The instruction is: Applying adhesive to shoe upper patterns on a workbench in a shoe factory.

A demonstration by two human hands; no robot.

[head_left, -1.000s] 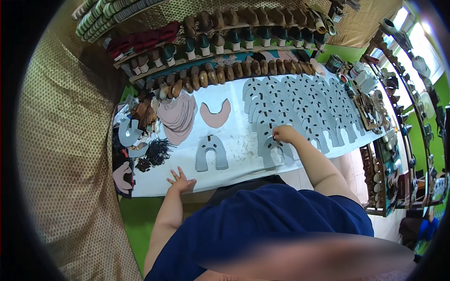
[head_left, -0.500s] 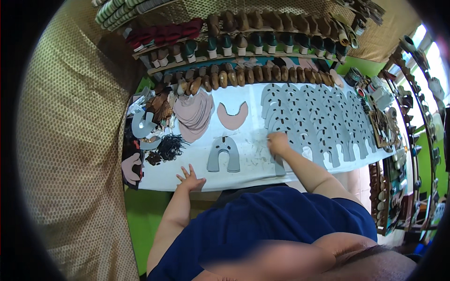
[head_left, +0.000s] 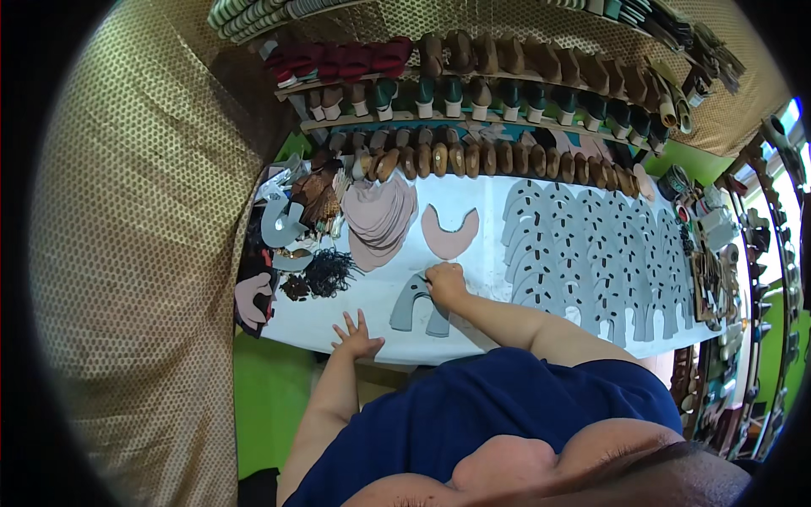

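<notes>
On the white-covered table lies a small stack of grey U-shaped pieces (head_left: 404, 315), like shoe uppers with small dark marks. My right hand (head_left: 448, 286) is over the stack's curved top, its fingers curled onto the grey material and hiding part of it. Near the table's front edge, my left hand (head_left: 358, 340) rests with fingers spread and holds nothing. A single pink U-shaped piece (head_left: 449, 243) lies just beyond my right hand. Overlapping rows of similar grey pieces (head_left: 583, 253) cover the right side of the table.
Left of the single pink piece is a pile of pink pieces (head_left: 380, 211). A tangle of black strips (head_left: 327, 272) lies nearer, beside assorted scraps. Brown shoe lasts (head_left: 473, 159) line the table's back, below shelves of shoes (head_left: 507, 101). Tins and bundles (head_left: 705, 228) crowd the right end.
My right hand has moved left from the edge of the grey rows to the small stack, which now sits slightly turned. My left hand stays spread at the front edge. The view has shifted.
</notes>
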